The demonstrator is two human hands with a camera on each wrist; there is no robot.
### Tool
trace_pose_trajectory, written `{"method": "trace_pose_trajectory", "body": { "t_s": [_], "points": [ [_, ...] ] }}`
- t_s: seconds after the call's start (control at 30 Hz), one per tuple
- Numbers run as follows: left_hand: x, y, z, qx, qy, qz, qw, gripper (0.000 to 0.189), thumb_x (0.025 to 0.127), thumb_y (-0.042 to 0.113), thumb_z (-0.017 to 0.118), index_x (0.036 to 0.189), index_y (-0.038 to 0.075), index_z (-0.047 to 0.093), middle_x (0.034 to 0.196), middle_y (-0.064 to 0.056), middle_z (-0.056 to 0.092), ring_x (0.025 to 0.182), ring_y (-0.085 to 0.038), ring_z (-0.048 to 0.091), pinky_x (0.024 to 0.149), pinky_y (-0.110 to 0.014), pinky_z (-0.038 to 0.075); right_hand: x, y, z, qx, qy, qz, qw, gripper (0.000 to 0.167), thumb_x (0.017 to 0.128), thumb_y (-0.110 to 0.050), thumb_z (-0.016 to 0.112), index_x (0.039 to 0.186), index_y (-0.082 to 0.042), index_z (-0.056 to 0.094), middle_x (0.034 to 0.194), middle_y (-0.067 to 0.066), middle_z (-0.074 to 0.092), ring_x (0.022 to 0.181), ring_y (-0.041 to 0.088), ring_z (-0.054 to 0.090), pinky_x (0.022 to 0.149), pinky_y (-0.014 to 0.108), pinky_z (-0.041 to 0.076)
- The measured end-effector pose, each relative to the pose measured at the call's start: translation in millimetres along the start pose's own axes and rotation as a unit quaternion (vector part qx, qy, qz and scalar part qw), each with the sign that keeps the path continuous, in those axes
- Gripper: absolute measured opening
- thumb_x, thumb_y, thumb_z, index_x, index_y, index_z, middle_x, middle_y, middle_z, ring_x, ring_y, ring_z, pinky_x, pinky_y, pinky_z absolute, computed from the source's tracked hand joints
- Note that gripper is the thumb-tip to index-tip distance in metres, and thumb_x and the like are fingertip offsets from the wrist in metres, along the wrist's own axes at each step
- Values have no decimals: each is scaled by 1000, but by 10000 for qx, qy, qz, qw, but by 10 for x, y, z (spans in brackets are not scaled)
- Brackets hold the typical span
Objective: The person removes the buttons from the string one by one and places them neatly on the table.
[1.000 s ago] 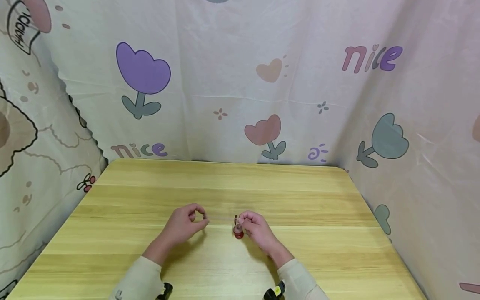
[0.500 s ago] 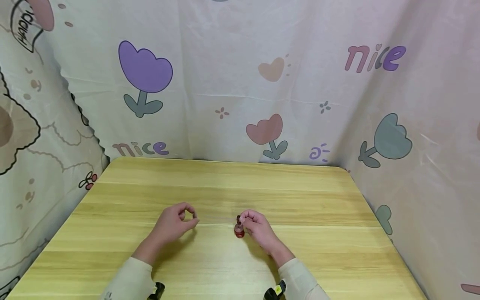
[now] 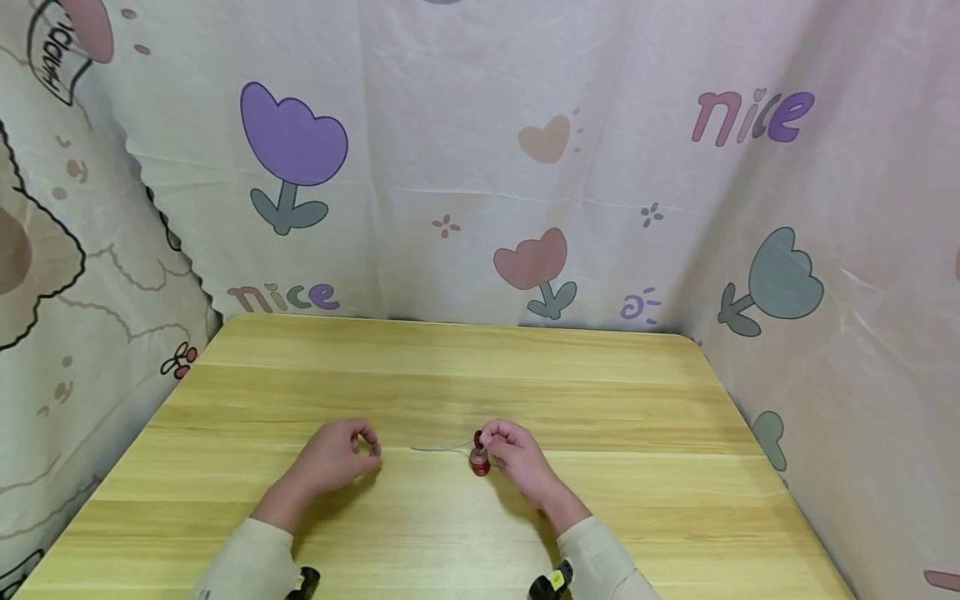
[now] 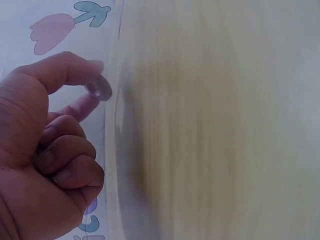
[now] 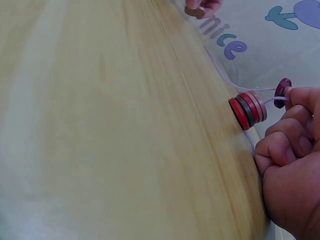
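My left hand [image 3: 330, 457] pinches a small brownish-grey ring-shaped bead [image 4: 104, 89] between thumb and index finger, above the left-middle of the table. Opposite it, my right hand [image 3: 521, 462] pinches a thin pale string [image 5: 225, 77]. Close to those fingertips sits a dark red disc bead [image 5: 282, 93] on the string. Just beside it hangs a stack of disc beads [image 5: 248, 110] in red, black and pinkish tones. From there the string's free end reaches left, stopping short of the left hand. The right fingertips are partly hidden behind the red bead in the right wrist view.
A wooden table [image 3: 450, 358] lies under both hands. Behind it and at both sides hangs a patterned cloth [image 3: 435, 125]. Black wrist devices [image 3: 551, 581] sit near the cuffs.
The left hand has moved leftward, away from the right hand. The string's free end now shows clearly between them. My right hand has stayed nearly still.
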State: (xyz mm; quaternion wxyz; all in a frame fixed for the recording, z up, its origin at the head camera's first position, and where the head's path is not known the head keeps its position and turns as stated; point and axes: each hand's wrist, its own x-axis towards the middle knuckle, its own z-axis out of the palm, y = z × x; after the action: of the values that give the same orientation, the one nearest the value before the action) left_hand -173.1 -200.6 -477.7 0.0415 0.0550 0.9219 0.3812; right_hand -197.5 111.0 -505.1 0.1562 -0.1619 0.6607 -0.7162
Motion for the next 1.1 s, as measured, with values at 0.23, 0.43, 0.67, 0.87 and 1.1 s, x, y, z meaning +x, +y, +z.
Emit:
{"method": "trace_pose_trajectory", "body": {
  "t_s": [0.23, 0.43, 0.67, 0.87, 1.1],
  "points": [
    [-24, -94, -5, 56, -10, 105, 9999, 17, 78, 13, 83, 86, 14, 67, 64, 0, 46, 56, -14, 42, 54, -30, 35, -1, 18, -7, -106, 57, 32, 9999, 23, 102, -11, 52, 99, 12, 57, 88, 15, 64, 71, 18, 51, 63, 26, 41],
    [-36, -124, -1, -73, -45, 19, 10000, 17, 79, 14, 82, 89, 11, 68, 64, 0, 45, 56, -14, 41, 53, -30, 35, 12, 44, -16, -62, -7, -12, 10000, 25, 103, -10, 51, 99, 13, 56, 90, 17, 64, 78, 21, 58, 69, 29, 46],
    [-8, -113, -14, -17, -78, 12, 10000, 18, 80, 14, 82, 89, 10, 68, 64, -1, 45, 57, -15, 41, 55, -31, 36, 7, 34, -18, -52, -7, -31, 10000, 24, 103, -10, 51, 98, 13, 56, 90, 18, 63, 78, 21, 57, 70, 29, 46],
    [23, -85, -20, 45, -126, 45, 9999, 21, 78, 14, 82, 94, 9, 68, 64, -1, 46, 56, -14, 42, 55, -31, 37, 13, 20, -18, -48, 6, -57, 10000, 23, 103, -9, 50, 99, 13, 56, 90, 19, 63, 75, 20, 56, 69, 29, 46],
    [50, 14, -2, -157, -206, 77, 9996, 33, 75, 13, 85, 103, 5, 68, 63, -2, 46, 53, -14, 43, 54, -31, 39, 12, 17, -25, -84, 4, -96, 9999, 22, 102, -9, 50, 99, 12, 56, 87, 15, 61, 68, 15, 50, 64, 27, 42]
  ]
}}
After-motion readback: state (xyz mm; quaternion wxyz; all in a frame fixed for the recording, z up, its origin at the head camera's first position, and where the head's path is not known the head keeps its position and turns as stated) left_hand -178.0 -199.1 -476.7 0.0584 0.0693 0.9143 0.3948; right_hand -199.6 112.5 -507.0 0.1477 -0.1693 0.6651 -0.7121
